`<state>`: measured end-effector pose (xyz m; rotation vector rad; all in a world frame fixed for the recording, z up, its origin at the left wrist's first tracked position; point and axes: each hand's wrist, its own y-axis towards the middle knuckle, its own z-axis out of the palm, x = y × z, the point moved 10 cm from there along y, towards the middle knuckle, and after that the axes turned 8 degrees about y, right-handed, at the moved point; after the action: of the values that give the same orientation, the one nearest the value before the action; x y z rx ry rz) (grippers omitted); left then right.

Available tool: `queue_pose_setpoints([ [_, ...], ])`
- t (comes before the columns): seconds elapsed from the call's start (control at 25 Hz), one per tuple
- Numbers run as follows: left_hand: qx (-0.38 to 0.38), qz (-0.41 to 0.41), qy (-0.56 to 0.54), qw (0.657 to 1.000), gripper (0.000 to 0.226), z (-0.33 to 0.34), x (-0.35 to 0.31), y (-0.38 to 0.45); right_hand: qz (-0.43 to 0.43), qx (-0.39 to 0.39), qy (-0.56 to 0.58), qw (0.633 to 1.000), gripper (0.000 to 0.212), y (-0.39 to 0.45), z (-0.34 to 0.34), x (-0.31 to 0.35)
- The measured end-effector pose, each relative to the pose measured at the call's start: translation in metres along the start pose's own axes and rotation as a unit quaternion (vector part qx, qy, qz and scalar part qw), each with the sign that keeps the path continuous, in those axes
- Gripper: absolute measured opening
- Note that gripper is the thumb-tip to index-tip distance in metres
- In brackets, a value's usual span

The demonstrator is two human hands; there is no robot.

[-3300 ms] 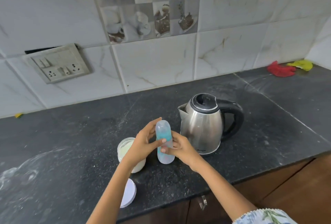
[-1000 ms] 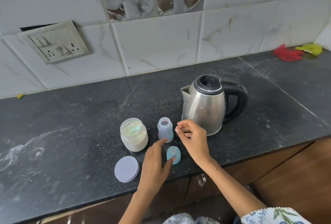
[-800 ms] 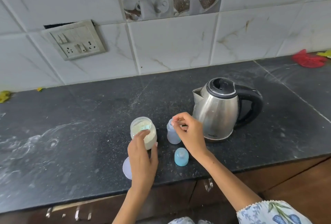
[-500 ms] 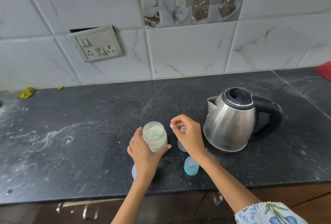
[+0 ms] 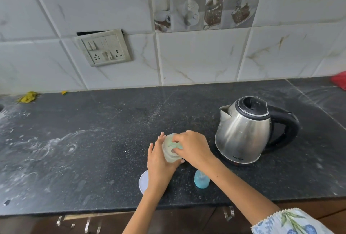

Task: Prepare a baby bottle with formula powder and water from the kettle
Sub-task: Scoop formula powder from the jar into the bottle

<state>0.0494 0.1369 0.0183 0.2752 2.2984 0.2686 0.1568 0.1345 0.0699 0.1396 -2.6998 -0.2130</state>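
Observation:
My left hand point(image 5: 159, 166) wraps the left side of the open clear jar of formula powder point(image 5: 168, 154) on the black counter point(image 5: 104, 140). My right hand point(image 5: 194, 147) reaches over the jar's mouth, with its fingertips pinched on a green scoop point(image 5: 177, 144) that lies in the powder. The open baby bottle is hidden behind my right hand. Its blue cap point(image 5: 201, 179) stands on the counter under my right forearm. The steel kettle point(image 5: 243, 134), with black lid and handle, stands just right of my hands.
The jar's white lid point(image 5: 143, 181) lies flat near the counter's front edge, partly under my left wrist. A switch and socket plate point(image 5: 103, 48) hangs on the tiled wall. A red cloth point(image 5: 339, 81) lies far right and yellow scraps point(image 5: 28, 97) lie far left.
My left hand let go of the bottle cap and took hold of the jar. My right hand moved from above the bottle to the jar's mouth. The view shifted left.

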Motion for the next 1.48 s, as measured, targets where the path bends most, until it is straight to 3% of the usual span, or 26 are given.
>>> queue_pose_setpoints([
  [0.16, -0.018, 0.041, 0.031, 0.999, 0.077, -0.002, -0.001, -0.002, 0.016, 0.073, -0.118, 0.99, 0.02, 0.007, 0.018, 0.0],
  [0.36, -0.016, 0.039, 0.059, 0.997, 0.084, -0.004, 0.002, -0.002, -0.02, -0.003, -0.077, 0.997, 0.02, 0.003, 0.003, -0.004],
  [0.52, -0.015, 0.027, 0.057, 0.998, 0.087, -0.007, 0.005, 0.002, -0.13, -0.066, -0.073, 0.987, 0.009, -0.012, -0.009, 0.0],
  [0.64, -0.018, 0.024, 0.036, 0.999, 0.087, -0.011, 0.004, 0.004, -0.188, -0.073, -0.048, 0.978, 0.025, -0.025, -0.01, -0.002],
  [0.88, -0.011, 0.036, 0.043, 0.998, 0.089, -0.011, 0.006, 0.008, -0.216, -0.051, -0.046, 0.974, 0.032, -0.026, -0.007, -0.002],
  [1.08, -0.008, 0.045, 0.052, 0.998, 0.087, -0.01, 0.001, 0.006, -0.187, -0.065, -0.012, 0.98, 0.022, -0.013, -0.021, 0.003],
  [1.28, 0.002, 0.085, 0.072, 0.994, 0.09, 0.0, 0.001, 0.0, -0.171, 0.058, -0.145, 0.973, 0.018, -0.008, 0.007, 0.006],
  [1.48, -0.005, 0.098, 0.074, 0.992, 0.088, 0.001, 0.001, -0.001, -0.148, 0.131, -0.168, 0.966, 0.022, -0.017, 0.017, 0.01],
])
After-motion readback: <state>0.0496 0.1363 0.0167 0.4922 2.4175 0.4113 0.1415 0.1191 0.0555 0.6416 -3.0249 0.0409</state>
